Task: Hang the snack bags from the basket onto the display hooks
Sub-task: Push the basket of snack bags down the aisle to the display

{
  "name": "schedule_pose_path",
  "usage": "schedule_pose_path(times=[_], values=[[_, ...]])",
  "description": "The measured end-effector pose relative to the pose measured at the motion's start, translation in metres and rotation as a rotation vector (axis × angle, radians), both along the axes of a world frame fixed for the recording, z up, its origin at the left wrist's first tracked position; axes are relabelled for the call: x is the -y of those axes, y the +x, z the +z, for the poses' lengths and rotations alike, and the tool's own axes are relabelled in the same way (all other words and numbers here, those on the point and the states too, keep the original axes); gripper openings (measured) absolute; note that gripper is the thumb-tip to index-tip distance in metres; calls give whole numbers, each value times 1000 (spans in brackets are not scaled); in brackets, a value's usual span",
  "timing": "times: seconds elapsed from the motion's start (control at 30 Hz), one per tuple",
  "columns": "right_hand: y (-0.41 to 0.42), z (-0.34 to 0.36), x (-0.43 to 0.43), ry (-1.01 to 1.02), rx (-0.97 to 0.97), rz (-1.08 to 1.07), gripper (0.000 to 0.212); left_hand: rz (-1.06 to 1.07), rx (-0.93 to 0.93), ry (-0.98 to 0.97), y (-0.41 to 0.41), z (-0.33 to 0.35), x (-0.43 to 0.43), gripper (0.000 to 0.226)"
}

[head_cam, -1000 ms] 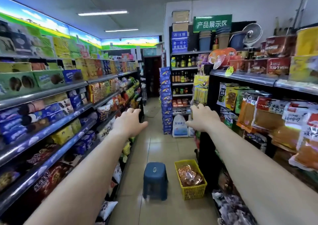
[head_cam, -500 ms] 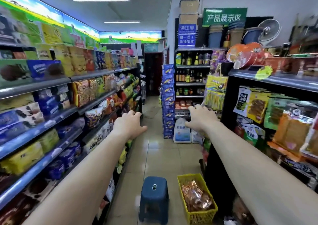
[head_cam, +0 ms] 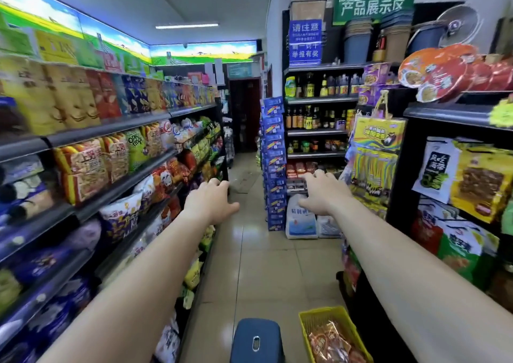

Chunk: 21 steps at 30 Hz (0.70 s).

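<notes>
Both arms reach straight ahead down the aisle, palms down. The left hand [head_cam: 211, 200] and right hand [head_cam: 323, 193] are level with each other, fingers loosely bent and holding nothing. The yellow basket [head_cam: 319, 314] with the snack bags [head_cam: 330, 343] sits on the floor [head_cam: 266, 265] near right, just beside a blue stool [head_cam: 256, 337]. Bare tile runs far between the left shelves [head_cam: 111, 129] and the right hanging display [head_cam: 472, 179].

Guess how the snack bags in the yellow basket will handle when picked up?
Probably floppy: the snack bags lie crumpled and overlapping in the yellow basket. Likely slippery: their glossy film shows glare, so pinch a top edge. Probably light for their size: thin wrappers, loosely heaped.
</notes>
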State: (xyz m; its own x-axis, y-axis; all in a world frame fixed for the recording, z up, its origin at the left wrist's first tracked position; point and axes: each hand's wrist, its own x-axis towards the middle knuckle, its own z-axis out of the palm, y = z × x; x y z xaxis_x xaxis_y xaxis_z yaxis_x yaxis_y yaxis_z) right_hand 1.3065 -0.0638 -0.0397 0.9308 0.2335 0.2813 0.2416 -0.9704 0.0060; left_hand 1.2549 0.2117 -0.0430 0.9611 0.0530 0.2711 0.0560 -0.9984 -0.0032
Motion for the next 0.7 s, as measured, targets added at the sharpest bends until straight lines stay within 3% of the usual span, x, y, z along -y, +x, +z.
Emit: schedule_pose_path(times=[0.33,0.7], values=[[212,15,4,44,-20,-35,70,-1,30,-50,204,18,-10,74],[386,3,-59,-6,-42,-63,69,-29,-3,-26,399,3,-75,73]])
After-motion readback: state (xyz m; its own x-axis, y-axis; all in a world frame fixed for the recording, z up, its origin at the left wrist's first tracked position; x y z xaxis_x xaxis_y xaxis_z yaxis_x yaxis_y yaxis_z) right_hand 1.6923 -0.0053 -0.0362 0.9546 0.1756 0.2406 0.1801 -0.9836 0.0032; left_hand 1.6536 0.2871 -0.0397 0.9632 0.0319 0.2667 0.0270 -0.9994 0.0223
